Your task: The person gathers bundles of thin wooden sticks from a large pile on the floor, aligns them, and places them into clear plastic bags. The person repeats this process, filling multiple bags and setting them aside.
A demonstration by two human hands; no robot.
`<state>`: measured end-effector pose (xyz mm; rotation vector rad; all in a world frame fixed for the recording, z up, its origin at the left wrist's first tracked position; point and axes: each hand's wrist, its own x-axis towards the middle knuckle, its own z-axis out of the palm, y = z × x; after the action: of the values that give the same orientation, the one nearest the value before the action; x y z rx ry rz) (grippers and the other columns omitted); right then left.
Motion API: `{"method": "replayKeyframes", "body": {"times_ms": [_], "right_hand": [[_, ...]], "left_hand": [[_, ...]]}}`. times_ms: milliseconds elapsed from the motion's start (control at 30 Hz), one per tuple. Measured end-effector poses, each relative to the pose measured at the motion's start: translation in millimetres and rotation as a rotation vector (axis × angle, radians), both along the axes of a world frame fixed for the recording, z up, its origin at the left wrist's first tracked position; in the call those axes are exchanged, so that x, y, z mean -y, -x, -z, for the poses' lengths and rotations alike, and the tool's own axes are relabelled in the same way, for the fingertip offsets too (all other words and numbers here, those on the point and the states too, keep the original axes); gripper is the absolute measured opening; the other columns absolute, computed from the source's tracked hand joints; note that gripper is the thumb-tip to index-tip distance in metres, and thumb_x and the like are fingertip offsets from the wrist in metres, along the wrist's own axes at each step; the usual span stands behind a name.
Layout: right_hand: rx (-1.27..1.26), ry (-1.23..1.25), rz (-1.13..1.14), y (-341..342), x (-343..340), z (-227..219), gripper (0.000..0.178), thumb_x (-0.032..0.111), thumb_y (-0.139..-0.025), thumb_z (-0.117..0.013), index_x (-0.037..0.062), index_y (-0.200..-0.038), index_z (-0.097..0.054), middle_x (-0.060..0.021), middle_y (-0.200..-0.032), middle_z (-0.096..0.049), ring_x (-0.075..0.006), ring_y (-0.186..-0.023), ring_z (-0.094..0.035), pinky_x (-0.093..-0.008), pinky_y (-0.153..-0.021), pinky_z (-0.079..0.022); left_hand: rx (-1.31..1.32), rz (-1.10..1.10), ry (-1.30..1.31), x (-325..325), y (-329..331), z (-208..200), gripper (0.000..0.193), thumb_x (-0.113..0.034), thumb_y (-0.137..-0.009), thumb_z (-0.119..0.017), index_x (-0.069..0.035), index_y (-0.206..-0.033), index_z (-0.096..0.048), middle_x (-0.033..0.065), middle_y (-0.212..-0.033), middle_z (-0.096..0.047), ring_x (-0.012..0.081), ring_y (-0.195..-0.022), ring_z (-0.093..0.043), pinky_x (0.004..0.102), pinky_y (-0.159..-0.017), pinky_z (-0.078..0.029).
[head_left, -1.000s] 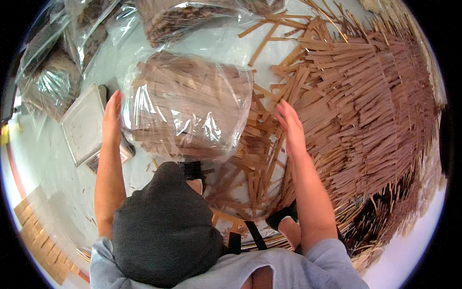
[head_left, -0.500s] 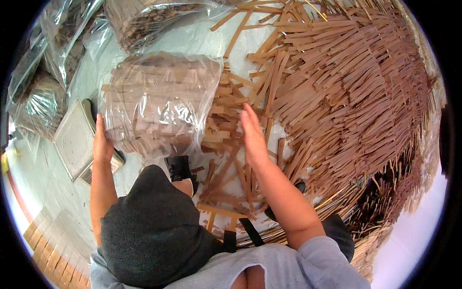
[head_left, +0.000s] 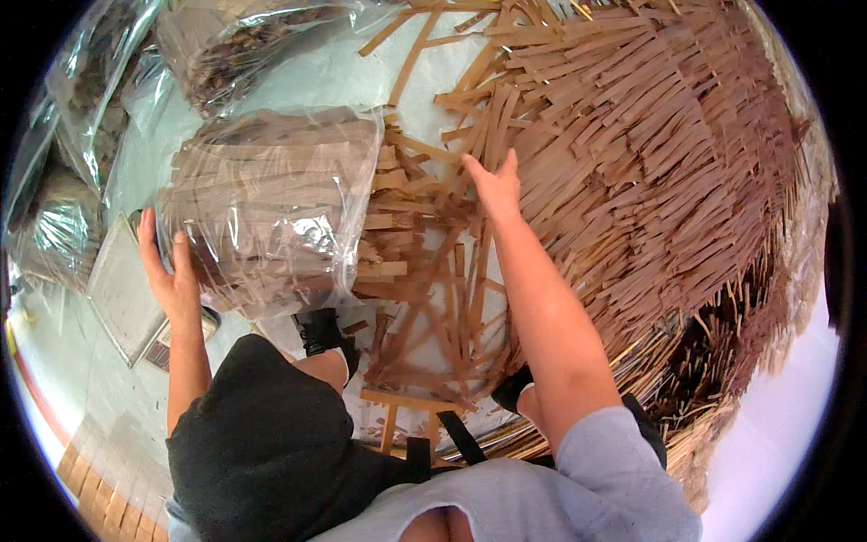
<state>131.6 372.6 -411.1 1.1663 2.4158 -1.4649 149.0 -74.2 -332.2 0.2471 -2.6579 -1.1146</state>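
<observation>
Crouching low on the floor [head_left: 117, 397], the person has black shoes planted among loose wooden strips [head_left: 433, 334] scattered between the knees. One slip could come from those strips underfoot, I'd say: they lie crossed and loose, and a shifting foot might skid on them. The left hand [head_left: 167, 266] is spread flat, fingers open, pressed against the near side of the bag [head_left: 271, 203], a clear plastic one stuffed with strips and lying on its side with its mouth toward the pile. It props rather than grips, so the slick plastic could slide away and the bag could spill from its open end. The right hand [head_left: 492, 185] is stretched forward, fingers loose and apart, holding nothing, resting on the edge of the pile [head_left: 650, 163], a broad heap of strips just beyond the bag's mouth. Beside the left hand lies a flat grey tray [head_left: 122, 289]. Farther off, more filled bags [head_left: 244, 45] lie along the far left.
</observation>
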Motion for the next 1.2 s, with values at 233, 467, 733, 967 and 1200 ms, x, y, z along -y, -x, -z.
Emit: {"method": "replayKeyframes", "body": {"times_ms": [233, 467, 733, 967, 1200], "right_hand": [[0.368, -0.360, -0.077, 31.6, 24.7, 42.9, 0.114, 0.035, -0.069, -0.079, 0.0087, -0.149, -0.002, -0.0283, -0.142, -0.034, -0.0386, -0.119, -0.051, -0.0429, -0.101, -0.042], [0.067, -0.316, -0.098, -69.0, -39.1, 44.6, 0.061, 0.020, -0.071, -0.068, 0.0067, -0.127, -0.047, -0.0202, -0.098, -0.065, -0.0359, -0.091, -0.063, -0.0423, -0.081, -0.049], [0.224, -0.409, -0.148, -214.9, -89.0, 20.8, 0.038, 0.011, -0.080, -0.060, 0.0047, -0.117, -0.054, -0.0125, -0.089, -0.064, -0.0236, -0.073, -0.059, -0.0350, -0.070, -0.048], [-0.078, -0.323, 0.097, -227.3, -80.4, 15.5, 0.049, 0.013, -0.084, -0.061, -0.0031, -0.128, -0.047, -0.0145, -0.100, -0.066, -0.0218, -0.084, -0.063, -0.0340, -0.077, -0.049], [-0.198, -0.670, -0.505, -102.0, -28.2, -13.6, 0.071, 0.014, -0.071, -0.074, 0.0024, -0.133, -0.041, -0.0204, -0.128, -0.051, -0.0354, -0.115, -0.052, -0.0447, -0.095, -0.042]], "left_hand": [[0.057, 0.387, 0.397, -51.6, -1.7, -6.4, 0.054, -0.020, -0.089, -0.059, -0.011, -0.139, -0.043, 0.0120, -0.150, -0.033, 0.0334, -0.142, -0.022, 0.0477, -0.114, -0.012], [0.083, 0.376, 0.503, -44.6, -3.3, 4.6, 0.053, -0.036, -0.091, -0.055, -0.015, -0.139, -0.045, 0.0086, -0.150, -0.033, 0.0320, -0.141, -0.023, 0.0530, -0.114, -0.009], [0.073, 0.379, 0.510, -46.0, -0.9, 6.1, 0.053, -0.037, -0.091, -0.054, -0.015, -0.139, -0.045, 0.0084, -0.150, -0.033, 0.0317, -0.141, -0.023, 0.0522, -0.114, -0.010], [0.075, 0.386, 0.502, -44.5, 1.5, 7.0, 0.053, -0.036, -0.091, -0.055, -0.016, -0.138, -0.045, 0.0083, -0.150, -0.034, 0.0318, -0.141, -0.023, 0.0521, -0.113, -0.010], [0.060, 0.378, 0.531, -41.1, -3.3, 9.6, 0.053, -0.035, -0.091, -0.054, -0.015, -0.138, -0.045, 0.0082, -0.150, -0.033, 0.0310, -0.141, -0.024, 0.0513, -0.114, -0.010]]}}
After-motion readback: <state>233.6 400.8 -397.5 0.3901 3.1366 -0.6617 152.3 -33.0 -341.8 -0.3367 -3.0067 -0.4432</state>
